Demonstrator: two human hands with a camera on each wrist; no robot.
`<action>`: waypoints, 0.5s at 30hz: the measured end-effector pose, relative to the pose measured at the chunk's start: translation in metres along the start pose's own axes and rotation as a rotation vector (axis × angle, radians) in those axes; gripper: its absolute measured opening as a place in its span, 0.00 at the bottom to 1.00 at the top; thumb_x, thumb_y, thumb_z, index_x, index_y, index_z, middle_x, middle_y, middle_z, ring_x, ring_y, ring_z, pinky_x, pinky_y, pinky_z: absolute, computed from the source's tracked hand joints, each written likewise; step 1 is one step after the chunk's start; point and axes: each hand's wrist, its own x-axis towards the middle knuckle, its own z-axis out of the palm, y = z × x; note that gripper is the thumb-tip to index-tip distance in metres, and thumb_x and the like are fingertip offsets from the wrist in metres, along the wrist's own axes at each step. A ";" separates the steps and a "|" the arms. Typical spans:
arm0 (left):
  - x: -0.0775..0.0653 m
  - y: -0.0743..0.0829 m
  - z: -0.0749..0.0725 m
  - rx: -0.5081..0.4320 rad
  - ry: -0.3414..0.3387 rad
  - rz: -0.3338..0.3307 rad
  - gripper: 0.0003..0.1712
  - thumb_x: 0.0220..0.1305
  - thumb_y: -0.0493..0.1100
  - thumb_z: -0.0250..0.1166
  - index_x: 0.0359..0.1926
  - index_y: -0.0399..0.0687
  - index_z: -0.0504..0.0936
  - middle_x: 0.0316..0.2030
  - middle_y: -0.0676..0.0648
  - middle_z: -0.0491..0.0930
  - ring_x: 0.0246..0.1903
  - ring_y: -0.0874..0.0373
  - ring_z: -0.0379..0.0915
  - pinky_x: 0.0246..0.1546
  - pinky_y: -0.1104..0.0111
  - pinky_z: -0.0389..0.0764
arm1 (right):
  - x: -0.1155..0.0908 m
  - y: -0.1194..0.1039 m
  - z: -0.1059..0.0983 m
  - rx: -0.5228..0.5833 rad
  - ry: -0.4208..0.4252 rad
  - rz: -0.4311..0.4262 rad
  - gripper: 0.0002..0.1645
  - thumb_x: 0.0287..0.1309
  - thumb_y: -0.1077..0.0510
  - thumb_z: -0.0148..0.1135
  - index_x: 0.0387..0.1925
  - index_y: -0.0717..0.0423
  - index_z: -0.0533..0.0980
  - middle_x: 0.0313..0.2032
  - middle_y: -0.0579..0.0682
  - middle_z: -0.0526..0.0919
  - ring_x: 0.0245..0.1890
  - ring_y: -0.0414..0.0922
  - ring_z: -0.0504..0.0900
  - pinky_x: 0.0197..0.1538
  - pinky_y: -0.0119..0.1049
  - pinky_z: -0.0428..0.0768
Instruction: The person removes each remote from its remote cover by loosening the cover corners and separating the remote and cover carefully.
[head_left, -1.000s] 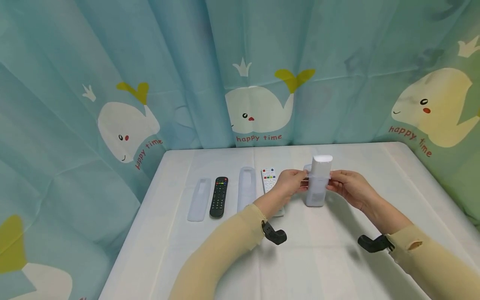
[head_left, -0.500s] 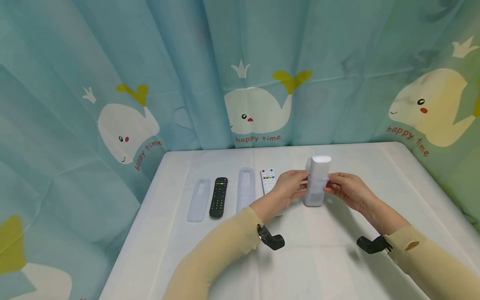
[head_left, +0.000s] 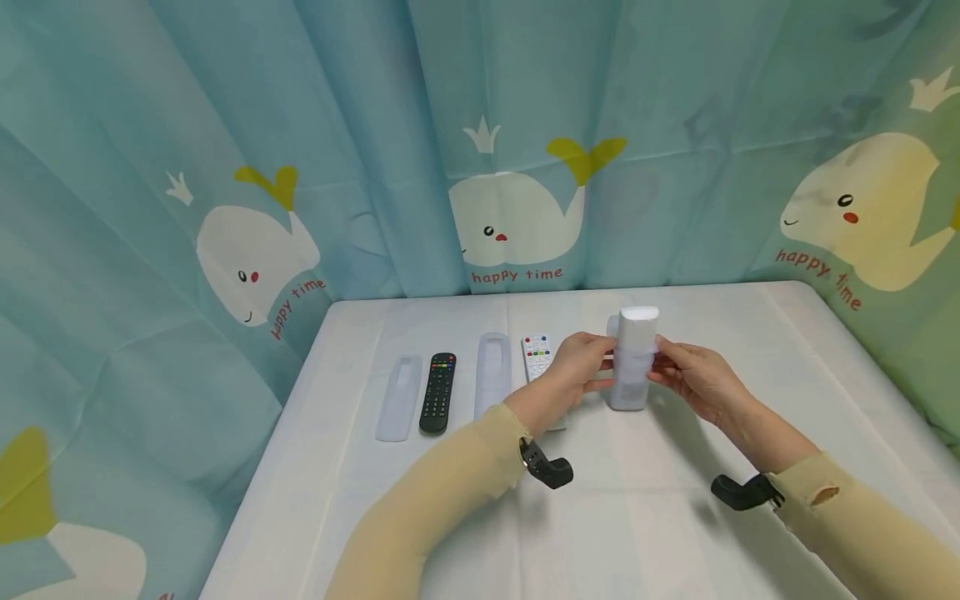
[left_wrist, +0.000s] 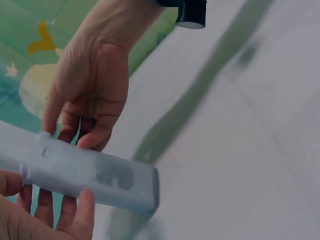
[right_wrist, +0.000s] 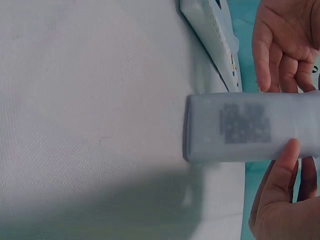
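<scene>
A white remote control [head_left: 639,323] stands on end, its lower part inside a translucent sleeve-like cover [head_left: 632,375]. My left hand [head_left: 573,367] holds the cover's left side, and my right hand [head_left: 697,379] pinches its right edge near the rim. In the left wrist view, thumb and fingers of both hands lie along the sides of the cover [left_wrist: 85,170]. A dark patch [right_wrist: 245,123] shows through the cover's lower part in the right wrist view. The cover's base appears to touch the table. A flap of the cover sticks up behind the remote's left side.
Left of my hands lie a second white remote [head_left: 537,358], partly hidden by my left arm, a translucent cover [head_left: 493,375], a black remote [head_left: 438,393] and another translucent cover [head_left: 399,400]. They rest on a white-clothed table [head_left: 615,517]. A whale-print curtain [head_left: 390,167] hangs behind.
The cover's rim, spread wide between my fingers a second ago, now sits closer around the white remote. Both hands and the remote have shifted slightly left.
</scene>
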 end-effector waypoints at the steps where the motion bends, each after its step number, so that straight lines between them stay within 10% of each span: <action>1: 0.000 0.000 0.001 0.008 0.004 0.007 0.11 0.73 0.43 0.63 0.49 0.42 0.79 0.43 0.46 0.80 0.45 0.51 0.80 0.45 0.56 0.86 | -0.001 0.000 0.000 -0.025 0.004 -0.001 0.28 0.73 0.43 0.58 0.53 0.66 0.72 0.39 0.48 0.80 0.38 0.39 0.82 0.46 0.30 0.84; 15: 0.005 -0.006 0.002 0.059 -0.022 0.039 0.10 0.74 0.45 0.62 0.49 0.44 0.79 0.44 0.48 0.80 0.47 0.52 0.79 0.47 0.52 0.85 | -0.010 -0.017 -0.002 -0.155 0.060 -0.064 0.20 0.73 0.50 0.61 0.51 0.64 0.74 0.40 0.43 0.84 0.41 0.41 0.86 0.48 0.42 0.86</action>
